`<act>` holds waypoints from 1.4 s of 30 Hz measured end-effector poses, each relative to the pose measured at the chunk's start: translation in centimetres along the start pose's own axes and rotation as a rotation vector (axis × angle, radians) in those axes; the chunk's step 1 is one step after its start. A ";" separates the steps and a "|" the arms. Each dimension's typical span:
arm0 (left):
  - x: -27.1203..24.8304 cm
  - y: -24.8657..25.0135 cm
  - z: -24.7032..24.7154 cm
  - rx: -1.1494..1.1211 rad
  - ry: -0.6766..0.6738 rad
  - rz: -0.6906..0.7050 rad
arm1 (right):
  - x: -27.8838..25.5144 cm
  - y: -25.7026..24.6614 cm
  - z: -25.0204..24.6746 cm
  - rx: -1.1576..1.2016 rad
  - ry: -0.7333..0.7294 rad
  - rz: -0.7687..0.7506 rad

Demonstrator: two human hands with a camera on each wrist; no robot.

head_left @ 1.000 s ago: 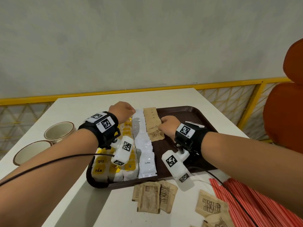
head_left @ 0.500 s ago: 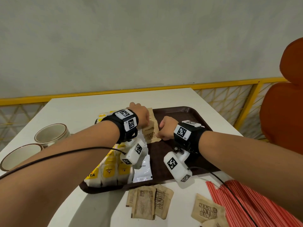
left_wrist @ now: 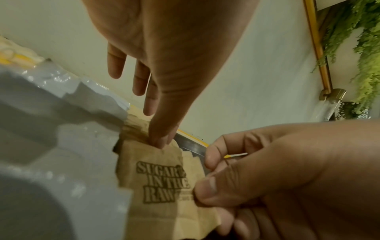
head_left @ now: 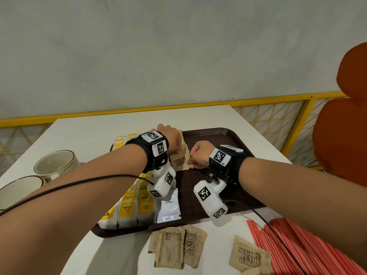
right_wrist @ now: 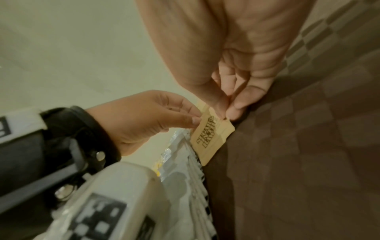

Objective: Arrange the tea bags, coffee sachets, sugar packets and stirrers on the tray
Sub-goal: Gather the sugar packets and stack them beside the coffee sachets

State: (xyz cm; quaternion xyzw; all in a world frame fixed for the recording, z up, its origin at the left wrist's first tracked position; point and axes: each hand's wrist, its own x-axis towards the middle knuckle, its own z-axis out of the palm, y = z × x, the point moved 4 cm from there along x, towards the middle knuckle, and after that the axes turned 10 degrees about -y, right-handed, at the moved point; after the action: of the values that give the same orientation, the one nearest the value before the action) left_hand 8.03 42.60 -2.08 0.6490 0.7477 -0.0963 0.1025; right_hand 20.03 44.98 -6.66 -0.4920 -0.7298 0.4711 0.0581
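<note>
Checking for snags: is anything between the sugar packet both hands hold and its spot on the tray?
Nothing visible does. The sugar packet sits at the near end of the sugar row, the right hand pinching its right edge, the left hand pinching its top; coffee sachets lie beside.

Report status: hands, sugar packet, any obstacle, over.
Left hand, right hand both pinch sugar packet over tray. Loose packets, stirrers off tray, on table. No obstacle seen.
</note>
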 end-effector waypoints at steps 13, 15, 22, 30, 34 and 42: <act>-0.8 -3.2 -0.7 -0.347 0.177 0.044 | -0.6 -1.0 0.3 -0.059 -0.076 0.078; -1.1 -4.2 -0.8 -0.404 0.212 0.043 | -1.0 -1.1 -0.1 -0.108 -0.056 0.071; -2.3 -6.5 -0.9 -0.435 0.226 0.026 | -3.8 -3.1 0.0 -0.426 0.122 -0.313; -2.2 -4.5 -0.1 -0.309 0.106 0.031 | -2.6 -3.7 1.4 -0.922 -0.094 -0.300; -1.8 -2.6 -0.4 -0.178 0.046 0.068 | -2.3 -4.0 1.4 -0.918 -0.072 -0.273; -0.9 -0.9 -0.5 -0.006 -0.028 0.004 | -1.8 -3.8 1.1 -0.895 -0.041 -0.236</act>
State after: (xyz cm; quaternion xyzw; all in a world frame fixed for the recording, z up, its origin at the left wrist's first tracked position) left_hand 7.30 41.74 -1.34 0.6488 0.7451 -0.1028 0.1153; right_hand 17.75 42.63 -3.76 -0.3728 -0.9134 0.1094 -0.1213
